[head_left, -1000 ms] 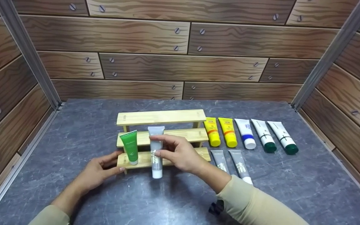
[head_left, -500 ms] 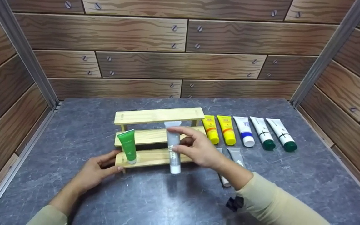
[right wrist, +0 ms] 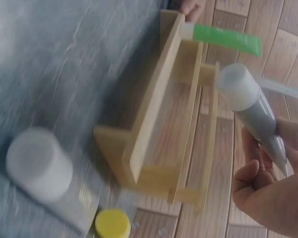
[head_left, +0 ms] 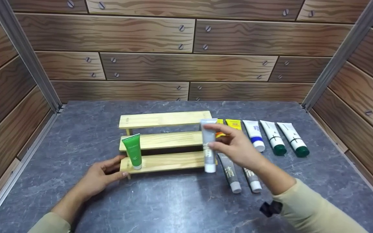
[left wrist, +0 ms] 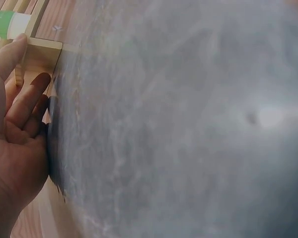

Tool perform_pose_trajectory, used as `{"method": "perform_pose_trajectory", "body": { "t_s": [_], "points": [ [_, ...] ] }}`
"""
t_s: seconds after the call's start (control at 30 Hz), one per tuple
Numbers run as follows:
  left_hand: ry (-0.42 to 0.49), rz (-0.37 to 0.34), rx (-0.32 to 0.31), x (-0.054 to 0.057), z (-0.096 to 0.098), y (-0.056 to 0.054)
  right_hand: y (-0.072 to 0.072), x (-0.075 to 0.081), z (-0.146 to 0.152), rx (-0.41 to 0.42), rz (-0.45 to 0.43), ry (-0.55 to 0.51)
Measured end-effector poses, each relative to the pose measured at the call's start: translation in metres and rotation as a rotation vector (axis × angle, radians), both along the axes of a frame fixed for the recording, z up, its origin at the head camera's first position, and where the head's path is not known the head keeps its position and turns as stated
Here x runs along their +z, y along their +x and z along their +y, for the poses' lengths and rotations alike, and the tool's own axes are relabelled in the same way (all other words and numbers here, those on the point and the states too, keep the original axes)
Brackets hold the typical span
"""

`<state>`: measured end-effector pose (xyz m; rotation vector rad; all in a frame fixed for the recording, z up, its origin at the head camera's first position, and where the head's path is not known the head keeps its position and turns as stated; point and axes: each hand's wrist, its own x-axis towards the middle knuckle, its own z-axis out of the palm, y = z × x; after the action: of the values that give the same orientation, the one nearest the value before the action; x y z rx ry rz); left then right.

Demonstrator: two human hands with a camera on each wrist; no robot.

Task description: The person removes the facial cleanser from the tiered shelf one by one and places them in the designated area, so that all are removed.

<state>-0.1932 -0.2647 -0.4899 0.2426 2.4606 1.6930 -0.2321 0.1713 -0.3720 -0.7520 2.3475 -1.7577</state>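
Note:
A grey tube with a white cap [head_left: 209,152] is pinched between the thumb and fingers of my right hand [head_left: 238,147]. It is held cap down, overlapping the right end of the three-step wooden rack [head_left: 170,161] in the head view. In the right wrist view the grey tube [right wrist: 258,116] hangs apart from the rack's steps. My left hand [head_left: 96,178] holds the left end of the rack's lowest step, thumb at the front edge, as the left wrist view also shows. Close by, a green tube [head_left: 133,151] stands on that step, white cap down.
Right of the rack lie two more grey tubes [head_left: 230,174]. Behind them are two yellow tubes [head_left: 233,124] partly hidden by my right hand, a white tube with a blue band [head_left: 253,134], and two white tubes with green caps [head_left: 292,139]. Wood-patterned walls [head_left: 147,35] enclose the table.
My right hand has carried the grey tube rightward, from in front of the lowest step's middle to its right end. My left hand and the green tube have stayed in place.

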Motion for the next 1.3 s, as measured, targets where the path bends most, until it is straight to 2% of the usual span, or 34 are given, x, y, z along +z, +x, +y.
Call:
{"method": "perform_pose_trajectory", "body": {
  "t_s": [0.13,0.37,0.6,0.73,0.9,1.03,1.3],
  "points": [
    [-0.005,0.007,0.002,0.0,0.0,0.0,-0.003,0.002,0.019,-0.037,0.01,0.001],
    [-0.017,0.011,0.002,0.0,-0.002,0.0,-0.004,0.003,0.051,-0.13,0.056,0.089],
    [-0.01,-0.002,0.018,0.001,-0.002,0.001,-0.006,0.002,0.076,-0.189,0.048,0.129],
    [-0.001,0.013,0.005,0.0,-0.002,0.002,-0.006,0.002,0.088,-0.201,0.039,0.181],
    [-0.025,0.004,0.013,-0.001,-0.002,0.002,-0.006,-0.001,0.102,-0.209,0.035,0.186],
    [-0.035,-0.004,0.018,-0.001,-0.001,0.0,-0.006,-0.004,0.112,-0.223,0.054,0.209],
    [-0.019,0.027,-0.014,0.002,-0.001,0.001,-0.008,-0.014,0.132,-0.221,0.095,0.212]
  ]
}}
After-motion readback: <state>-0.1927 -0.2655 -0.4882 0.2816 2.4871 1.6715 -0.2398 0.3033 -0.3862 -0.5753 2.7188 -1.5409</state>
